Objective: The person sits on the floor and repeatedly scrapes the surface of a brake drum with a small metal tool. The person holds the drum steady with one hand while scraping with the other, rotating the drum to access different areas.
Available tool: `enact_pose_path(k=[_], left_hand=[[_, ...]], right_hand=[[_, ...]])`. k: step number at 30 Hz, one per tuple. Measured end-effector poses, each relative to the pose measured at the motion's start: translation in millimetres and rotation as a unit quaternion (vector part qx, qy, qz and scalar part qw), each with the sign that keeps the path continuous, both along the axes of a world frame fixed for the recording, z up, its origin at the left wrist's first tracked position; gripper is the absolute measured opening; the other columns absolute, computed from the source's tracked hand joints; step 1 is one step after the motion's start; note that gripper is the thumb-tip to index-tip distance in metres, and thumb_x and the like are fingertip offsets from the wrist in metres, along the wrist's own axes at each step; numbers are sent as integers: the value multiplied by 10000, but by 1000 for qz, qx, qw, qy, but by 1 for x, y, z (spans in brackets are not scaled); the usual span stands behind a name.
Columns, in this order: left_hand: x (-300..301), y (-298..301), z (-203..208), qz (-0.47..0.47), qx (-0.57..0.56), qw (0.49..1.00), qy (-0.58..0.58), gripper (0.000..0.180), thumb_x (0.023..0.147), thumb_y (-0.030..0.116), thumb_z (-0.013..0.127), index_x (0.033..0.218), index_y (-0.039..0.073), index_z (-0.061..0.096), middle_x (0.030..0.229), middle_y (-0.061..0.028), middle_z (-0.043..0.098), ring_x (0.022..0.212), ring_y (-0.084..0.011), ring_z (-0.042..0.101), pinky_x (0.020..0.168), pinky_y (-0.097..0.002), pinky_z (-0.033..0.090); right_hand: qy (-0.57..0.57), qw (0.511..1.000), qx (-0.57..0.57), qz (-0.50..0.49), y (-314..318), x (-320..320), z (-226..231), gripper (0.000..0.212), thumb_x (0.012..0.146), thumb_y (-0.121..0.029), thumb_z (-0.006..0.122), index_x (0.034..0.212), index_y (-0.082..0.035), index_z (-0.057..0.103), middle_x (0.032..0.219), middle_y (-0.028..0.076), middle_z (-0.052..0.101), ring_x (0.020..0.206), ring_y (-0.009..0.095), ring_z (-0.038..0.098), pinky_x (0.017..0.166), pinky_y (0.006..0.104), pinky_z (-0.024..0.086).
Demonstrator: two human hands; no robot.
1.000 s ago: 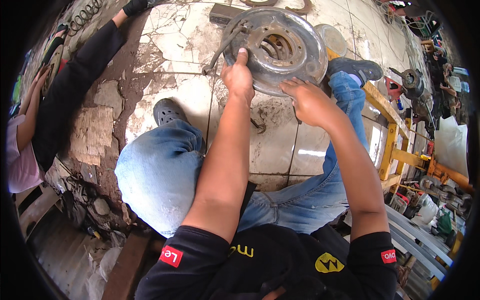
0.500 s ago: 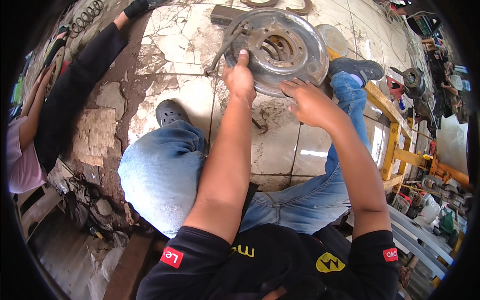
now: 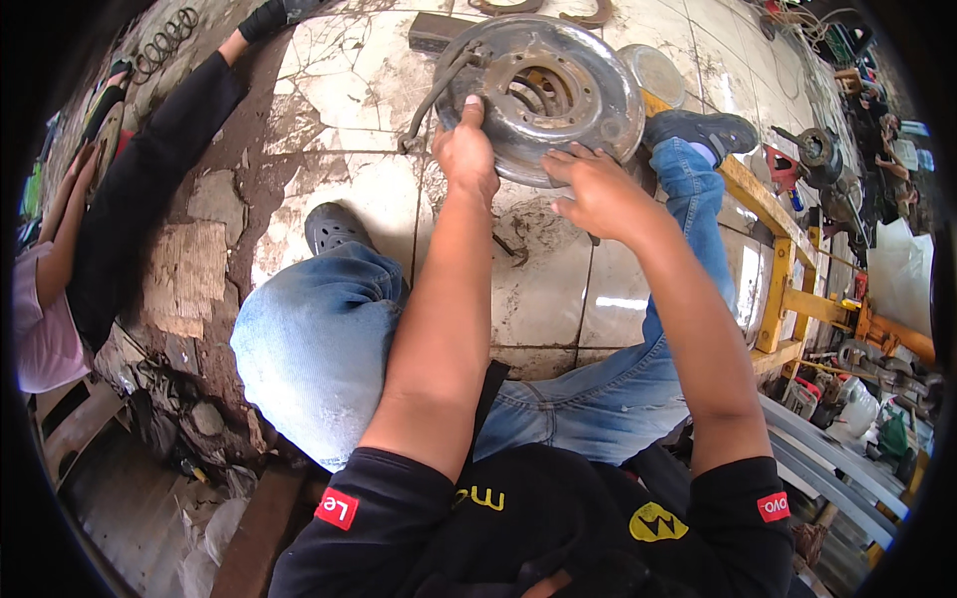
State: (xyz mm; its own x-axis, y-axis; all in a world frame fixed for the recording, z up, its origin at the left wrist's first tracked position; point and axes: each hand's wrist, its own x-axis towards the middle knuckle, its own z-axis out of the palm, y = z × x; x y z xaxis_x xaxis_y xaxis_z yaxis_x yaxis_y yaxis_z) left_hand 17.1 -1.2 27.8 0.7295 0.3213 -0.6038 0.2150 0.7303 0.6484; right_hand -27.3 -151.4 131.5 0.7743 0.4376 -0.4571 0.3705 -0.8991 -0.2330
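A dark, worn brake backing plate (image 3: 598,80) is tilted over the tiled floor in front of me, with a bolt-ringed hole at its centre. A dark brake hose (image 3: 436,100) curves off its left side. My left hand (image 3: 466,154) is closed on the lower left rim, its thumb over the face and its other fingers hidden behind. On the lower right edge lies my right hand (image 3: 603,194), fingers stretched over the surface and thumb apart from them. A small dark hooked piece (image 3: 513,249) lies on the tiles below the plate.
Beyond the plate lie a dark block (image 3: 436,33) and curved shoe-like pieces (image 3: 588,12). A round lid-like disc (image 3: 653,78) is beside it. A yellow metal frame (image 3: 778,289) stands at right. Another person's dark-trousered leg (image 3: 159,179) stretches along the left, near a coil spring (image 3: 164,45).
Both hands and the plate appear slightly further left in the picture, along with the whole scene. My right fingers rest slightly differently on the plate's edge. The left grip looks the same.
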Motion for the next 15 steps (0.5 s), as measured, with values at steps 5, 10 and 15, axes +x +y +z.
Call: enact_pose_path(k=[5, 10, 15], left_hand=[[0, -2, -6, 1, 28, 999, -21, 535, 949, 212, 669, 1335, -105, 477, 1291, -238, 576, 1123, -323, 611, 975, -430, 512], [2, 1, -6, -24, -6, 999, -35, 563, 946, 223, 675, 1334, -130, 471, 1309, -248, 562, 1141, -327, 602, 975, -426, 513], [6, -1, -9, 1, 26, 1000, 10, 550, 953, 200, 665, 1368, -97, 458, 1283, -228, 598, 1126, -307, 606, 999, -396, 480]], right_hand=[[19, 1000, 5, -7, -8, -3, 1, 582, 877, -159, 680, 1425, -68, 507, 1494, 146, 475, 1421, 389, 367, 1202, 523, 243], [7, 1000, 2, -21, -1, -1, 0, 558, 898, -160, 661, 1428, -76, 508, 1513, 119, 458, 1436, 377, 348, 1211, 520, 225], [-13, 996, 71, -56, -19, -1, 1, 492, 931, -142, 613, 1411, -74, 529, 1486, 156, 479, 1412, 340, 400, 1206, 481, 261]])
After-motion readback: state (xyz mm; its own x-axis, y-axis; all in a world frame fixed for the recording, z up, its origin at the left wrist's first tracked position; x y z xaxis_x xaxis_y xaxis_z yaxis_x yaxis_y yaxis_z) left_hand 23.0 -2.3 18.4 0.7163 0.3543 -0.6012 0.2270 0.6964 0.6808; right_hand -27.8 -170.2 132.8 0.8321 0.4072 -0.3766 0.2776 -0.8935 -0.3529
